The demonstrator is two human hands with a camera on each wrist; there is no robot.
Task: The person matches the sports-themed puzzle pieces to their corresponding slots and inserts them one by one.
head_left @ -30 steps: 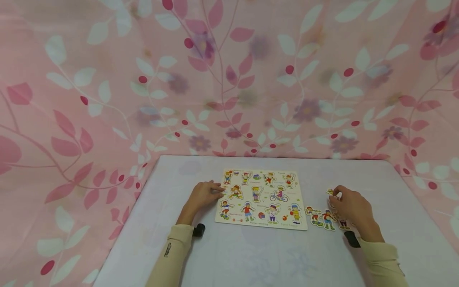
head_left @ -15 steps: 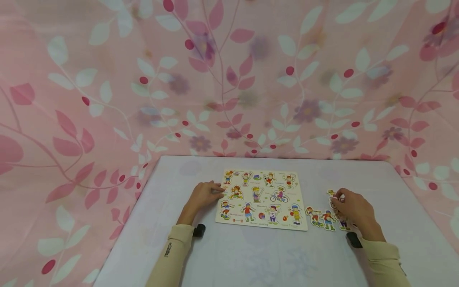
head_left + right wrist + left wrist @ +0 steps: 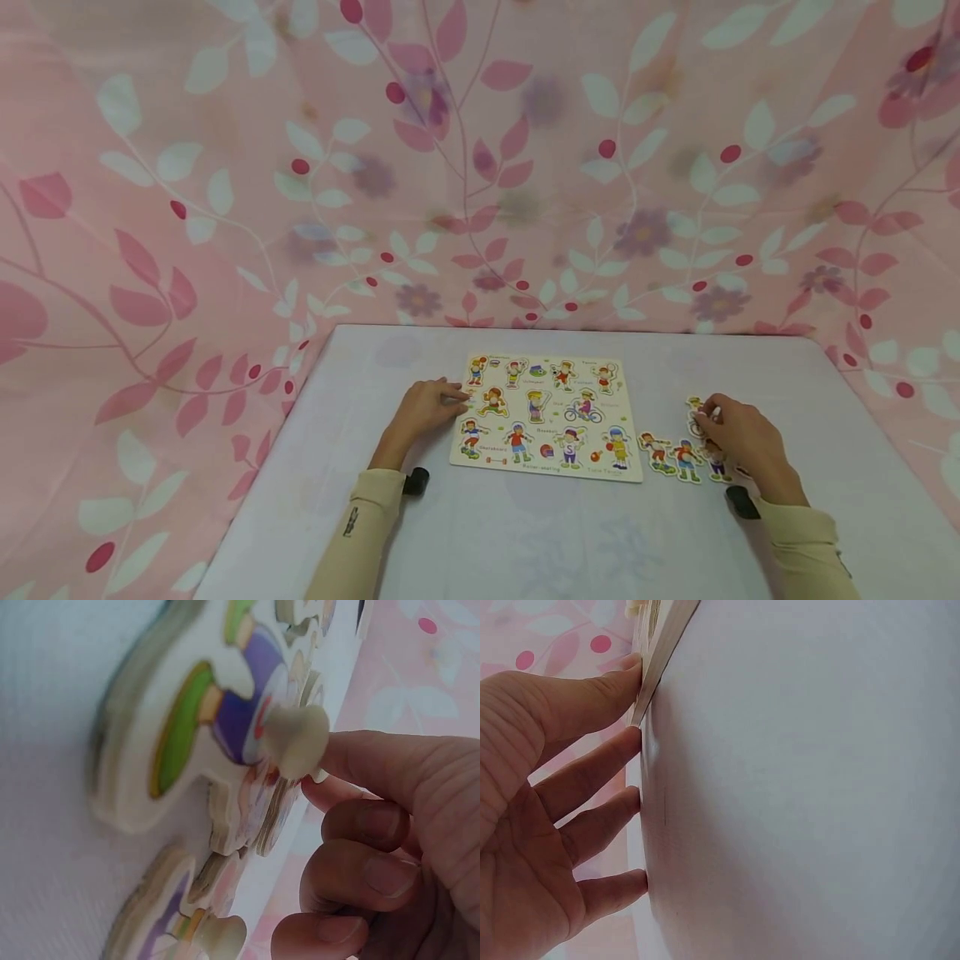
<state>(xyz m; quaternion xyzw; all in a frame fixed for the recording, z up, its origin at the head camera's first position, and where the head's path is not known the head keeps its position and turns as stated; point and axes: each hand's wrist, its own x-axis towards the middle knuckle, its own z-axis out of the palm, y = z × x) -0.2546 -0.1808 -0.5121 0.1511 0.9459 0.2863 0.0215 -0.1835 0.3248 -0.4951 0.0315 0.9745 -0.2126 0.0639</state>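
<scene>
The puzzle board [image 3: 551, 423] lies flat at the table's middle, covered with sports figures. At its left edge, my left hand [image 3: 427, 410] touches the rim with thumb and forefinger; in the left wrist view, the fingers of that hand [image 3: 570, 795] are spread beside the board edge [image 3: 664, 656]. On the right, my right hand [image 3: 744, 437] pinches a figure piece [image 3: 693, 403] at the upper end of the loose pieces. The right wrist view has thumb and forefinger of the hand [image 3: 397, 825] meeting behind a round knob [image 3: 296, 741], their contact partly hidden, other fingers curled.
Loose figure pieces [image 3: 656, 452] lie close together just right of the board, some partly under the right hand. A white cloth covers the table [image 3: 525, 533]. Behind it hangs a pink floral curtain [image 3: 465, 167].
My right hand has shifted slightly to the right, and the piece at its fingertips has moved a little with it. The left hand and the board have stayed in place.
</scene>
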